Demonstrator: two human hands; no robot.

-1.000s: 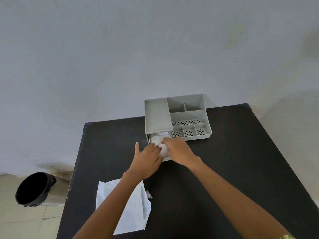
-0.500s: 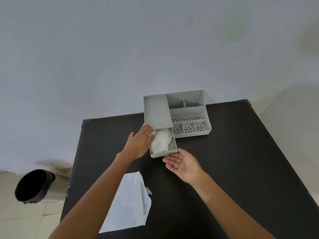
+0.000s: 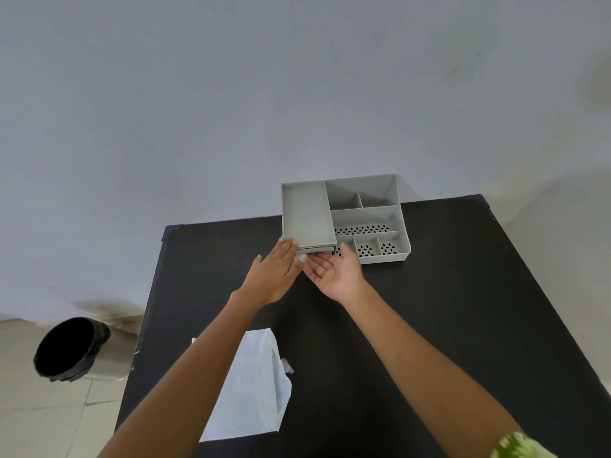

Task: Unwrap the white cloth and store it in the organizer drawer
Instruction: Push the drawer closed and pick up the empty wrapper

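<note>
A grey organizer [image 3: 344,216] with several compartments stands at the far edge of the black table [image 3: 446,309]. Its drawer [image 3: 314,250] sits almost fully pushed in under the left compartment, only a thin strip of its front showing. The white cloth is hidden from view. My left hand [image 3: 274,276] lies flat, fingers apart, its tips at the organizer's front left corner. My right hand [image 3: 334,271] is palm up with spread fingers, its fingertips against the drawer front. Neither hand holds anything.
An empty white plastic wrapper [image 3: 251,388] lies on the table near the front left, partly under my left forearm. A bin with a black liner [image 3: 66,348] stands on the floor left of the table. A pale wall rises behind the organizer.
The drawer, pulled out with the white cloth showing in it, has slid into the organizer. My right hand moved forward to its front; my left hand stayed at the organizer's left corner.
</note>
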